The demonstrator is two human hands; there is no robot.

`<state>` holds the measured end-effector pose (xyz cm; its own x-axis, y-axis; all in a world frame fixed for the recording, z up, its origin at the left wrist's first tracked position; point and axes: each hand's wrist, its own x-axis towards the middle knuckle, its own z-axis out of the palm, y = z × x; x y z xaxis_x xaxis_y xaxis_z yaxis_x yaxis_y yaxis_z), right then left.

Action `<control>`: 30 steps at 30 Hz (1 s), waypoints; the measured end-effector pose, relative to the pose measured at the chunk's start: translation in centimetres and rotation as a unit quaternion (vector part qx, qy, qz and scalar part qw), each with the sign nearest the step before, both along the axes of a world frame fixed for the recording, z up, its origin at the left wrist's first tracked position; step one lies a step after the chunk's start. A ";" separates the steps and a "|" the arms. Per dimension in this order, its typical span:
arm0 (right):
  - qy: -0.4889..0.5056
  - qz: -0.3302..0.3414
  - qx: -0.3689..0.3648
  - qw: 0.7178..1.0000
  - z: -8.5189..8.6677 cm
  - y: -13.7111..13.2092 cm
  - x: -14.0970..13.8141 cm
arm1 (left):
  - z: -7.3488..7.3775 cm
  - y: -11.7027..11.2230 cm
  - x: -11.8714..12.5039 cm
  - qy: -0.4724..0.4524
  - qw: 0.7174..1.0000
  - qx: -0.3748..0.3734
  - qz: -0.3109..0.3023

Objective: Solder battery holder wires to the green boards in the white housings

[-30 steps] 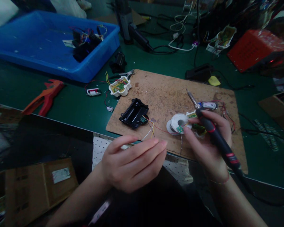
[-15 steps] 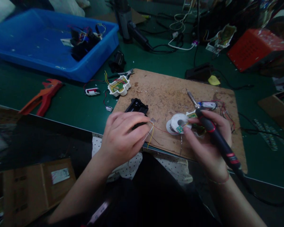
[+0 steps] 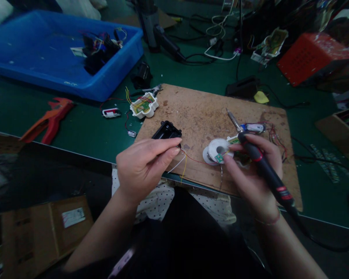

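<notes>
My left hand (image 3: 147, 164) pinches thin wires (image 3: 185, 162) between thumb and forefinger; white and yellow ends dangle below, and a red one runs toward the right. Just beyond its fingertips lies an open black plastic housing (image 3: 165, 131). A soldering iron (image 3: 258, 161) rests in my right hand (image 3: 257, 178), its tip pointing up and away over the board. The thumb and finger of that hand also pinch a small green circuit board (image 3: 219, 157). Behind this sits a white spool of solder (image 3: 212, 150), a strand of solder hanging from it.
A worn wooden board (image 3: 200, 112) lies on the green table. To the left are orange-handled pliers (image 3: 50, 120), a white housing with a circuit board (image 3: 144, 105) and a blue bin (image 3: 104, 87). At the right stand a red box (image 3: 311, 58) and a black iron holder (image 3: 242, 86).
My left hand has turned, its fingers now drawn into a pinch on the wires, and more of the black housing shows. My right hand is nearly where it was.
</notes>
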<state>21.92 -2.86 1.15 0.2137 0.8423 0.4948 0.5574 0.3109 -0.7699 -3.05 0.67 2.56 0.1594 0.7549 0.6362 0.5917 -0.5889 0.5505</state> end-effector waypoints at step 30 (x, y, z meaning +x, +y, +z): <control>-0.010 0.003 0.012 1.000 0.0 0.1 0.1 | 0.0 -0.1 5.4 0.037 0.983 -0.045 -0.174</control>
